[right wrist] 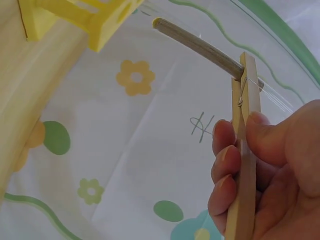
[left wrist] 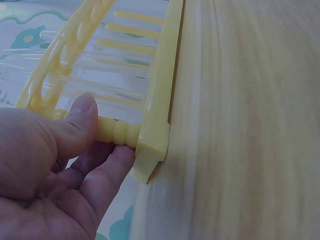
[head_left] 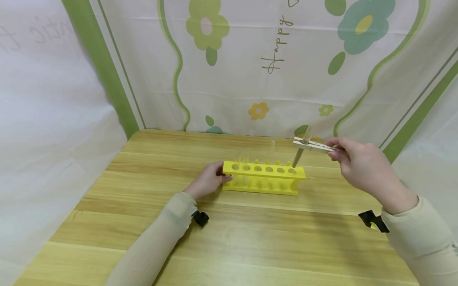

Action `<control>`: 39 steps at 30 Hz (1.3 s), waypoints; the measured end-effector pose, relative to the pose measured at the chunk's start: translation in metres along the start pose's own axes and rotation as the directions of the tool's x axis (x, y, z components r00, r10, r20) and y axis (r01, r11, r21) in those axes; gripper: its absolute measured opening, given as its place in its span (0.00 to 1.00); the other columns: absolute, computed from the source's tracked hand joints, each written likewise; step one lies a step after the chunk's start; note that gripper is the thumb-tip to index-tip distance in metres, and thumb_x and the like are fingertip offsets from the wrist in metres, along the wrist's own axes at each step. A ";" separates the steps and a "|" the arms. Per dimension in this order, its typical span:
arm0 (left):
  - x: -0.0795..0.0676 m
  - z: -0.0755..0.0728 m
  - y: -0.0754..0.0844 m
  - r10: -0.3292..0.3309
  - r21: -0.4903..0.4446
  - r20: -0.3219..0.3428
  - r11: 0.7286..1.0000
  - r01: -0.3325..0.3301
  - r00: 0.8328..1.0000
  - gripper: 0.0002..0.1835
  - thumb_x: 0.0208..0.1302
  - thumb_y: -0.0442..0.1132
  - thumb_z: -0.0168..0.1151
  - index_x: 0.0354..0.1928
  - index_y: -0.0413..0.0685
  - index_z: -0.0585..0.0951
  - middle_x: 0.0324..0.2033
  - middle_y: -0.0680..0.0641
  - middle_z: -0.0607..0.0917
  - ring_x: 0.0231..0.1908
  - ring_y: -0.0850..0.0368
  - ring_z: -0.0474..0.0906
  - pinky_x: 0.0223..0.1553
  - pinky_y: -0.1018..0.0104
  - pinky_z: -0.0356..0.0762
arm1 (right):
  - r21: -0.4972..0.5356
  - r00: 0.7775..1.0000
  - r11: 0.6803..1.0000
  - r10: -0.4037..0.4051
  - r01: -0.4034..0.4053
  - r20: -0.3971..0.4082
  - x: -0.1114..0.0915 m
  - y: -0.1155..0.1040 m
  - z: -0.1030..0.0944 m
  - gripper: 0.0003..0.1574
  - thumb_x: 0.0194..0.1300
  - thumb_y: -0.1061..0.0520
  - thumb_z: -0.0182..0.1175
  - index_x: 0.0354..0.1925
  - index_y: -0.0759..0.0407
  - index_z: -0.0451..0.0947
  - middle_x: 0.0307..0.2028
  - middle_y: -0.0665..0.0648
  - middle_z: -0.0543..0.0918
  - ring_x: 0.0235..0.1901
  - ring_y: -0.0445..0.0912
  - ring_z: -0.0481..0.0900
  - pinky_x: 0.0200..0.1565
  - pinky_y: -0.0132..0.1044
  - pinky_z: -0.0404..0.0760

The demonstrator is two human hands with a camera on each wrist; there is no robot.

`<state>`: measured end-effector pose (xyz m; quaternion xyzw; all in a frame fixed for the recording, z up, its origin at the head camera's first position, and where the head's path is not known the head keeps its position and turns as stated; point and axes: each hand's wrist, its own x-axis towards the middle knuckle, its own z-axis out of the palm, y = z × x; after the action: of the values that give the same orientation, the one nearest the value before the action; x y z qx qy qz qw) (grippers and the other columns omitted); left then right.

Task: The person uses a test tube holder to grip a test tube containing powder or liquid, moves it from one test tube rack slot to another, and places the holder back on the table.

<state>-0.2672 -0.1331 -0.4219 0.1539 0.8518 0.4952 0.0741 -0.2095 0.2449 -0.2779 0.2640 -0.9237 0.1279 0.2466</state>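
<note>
My left hand (head_left: 207, 180) grips the left end of a yellow test tube rack (head_left: 264, 192); in the left wrist view its thumb and fingers hold the rack's end post (left wrist: 112, 131). The right hand (head_left: 361, 163) pinches a wooden test tube clamp (head_left: 316, 147). In the clamp's jaws is a glass test tube (head_left: 298, 157), tilted, with grey-brown contents in its lower part. The tube's rounded bottom is close above the hole at the rack's right end. Clear test tubes (head_left: 245, 156) stand in the leftmost holes.
Another clear tube (head_left: 272, 147) stands upside down toward the rack's back, where a row of short yellow pegs (head_left: 288, 163) shows. The rack stands on a wooden table (head_left: 250, 238). A flower-printed white curtain (head_left: 236, 79) hangs behind the table's far edge.
</note>
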 end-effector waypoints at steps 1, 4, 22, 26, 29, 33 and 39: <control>0.000 0.000 0.000 0.000 -0.002 0.000 1.000 0.000 1.000 0.07 0.67 0.36 0.65 0.45 0.47 0.80 0.38 0.52 0.83 0.38 0.54 0.76 0.42 0.62 0.77 | -0.001 1.000 1.000 -0.007 0.007 -0.007 0.001 -0.001 -0.001 0.13 0.63 0.68 0.66 0.46 0.64 0.79 0.26 0.53 0.84 0.17 0.38 0.70 0.19 0.35 0.67; 0.000 0.000 0.000 0.003 0.001 -0.001 1.000 -0.003 1.000 0.07 0.67 0.36 0.65 0.45 0.48 0.80 0.38 0.52 0.83 0.38 0.54 0.76 0.42 0.62 0.76 | -0.005 1.000 1.000 -0.021 0.021 -0.022 0.002 -0.002 -0.002 0.13 0.62 0.69 0.66 0.46 0.64 0.79 0.25 0.52 0.84 0.17 0.38 0.70 0.20 0.35 0.68; 0.000 0.000 0.001 0.003 0.014 -0.001 1.000 -0.003 1.000 0.06 0.68 0.37 0.65 0.44 0.47 0.80 0.36 0.51 0.82 0.36 0.54 0.75 0.40 0.62 0.76 | 0.017 1.000 1.000 -0.026 0.026 -0.015 0.008 -0.015 -0.005 0.13 0.63 0.70 0.65 0.46 0.62 0.80 0.28 0.52 0.86 0.23 0.43 0.80 0.23 0.37 0.74; -0.001 -0.001 0.002 0.002 0.022 -0.001 1.000 -0.002 1.000 0.05 0.68 0.37 0.65 0.43 0.48 0.80 0.36 0.51 0.82 0.36 0.54 0.75 0.40 0.61 0.76 | 0.041 1.000 0.999 -0.016 0.015 0.007 0.008 -0.017 -0.004 0.13 0.64 0.70 0.64 0.46 0.63 0.79 0.29 0.54 0.86 0.25 0.46 0.83 0.24 0.39 0.75; -0.001 -0.001 0.002 0.004 0.017 0.005 1.000 -0.004 1.000 0.05 0.68 0.36 0.64 0.44 0.47 0.80 0.36 0.51 0.82 0.36 0.54 0.76 0.40 0.61 0.76 | 0.039 1.000 0.999 0.001 -0.002 0.024 0.009 -0.019 -0.003 0.12 0.64 0.69 0.63 0.47 0.62 0.79 0.29 0.54 0.86 0.24 0.45 0.82 0.24 0.38 0.74; -0.001 -0.001 0.001 0.003 0.012 0.008 1.000 -0.003 1.000 0.06 0.68 0.36 0.64 0.45 0.47 0.80 0.37 0.51 0.82 0.37 0.54 0.76 0.40 0.62 0.77 | 0.011 0.999 1.000 0.018 -0.018 0.029 0.009 -0.020 0.000 0.12 0.65 0.67 0.64 0.47 0.60 0.79 0.28 0.52 0.86 0.21 0.41 0.78 0.22 0.38 0.71; 0.000 -0.001 0.001 0.002 0.011 0.003 1.000 -0.002 1.000 0.06 0.68 0.36 0.64 0.44 0.49 0.80 0.37 0.52 0.83 0.37 0.55 0.76 0.41 0.62 0.77 | 0.022 1.000 1.000 -0.004 0.003 0.024 0.009 -0.020 0.007 0.11 0.65 0.66 0.64 0.46 0.61 0.79 0.26 0.52 0.84 0.19 0.39 0.73 0.22 0.39 0.70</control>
<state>-0.2674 -0.1331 -0.4209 0.1560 0.8543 0.4903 0.0742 -0.2083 0.2221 -0.2765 0.2698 -0.9246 0.1344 0.2328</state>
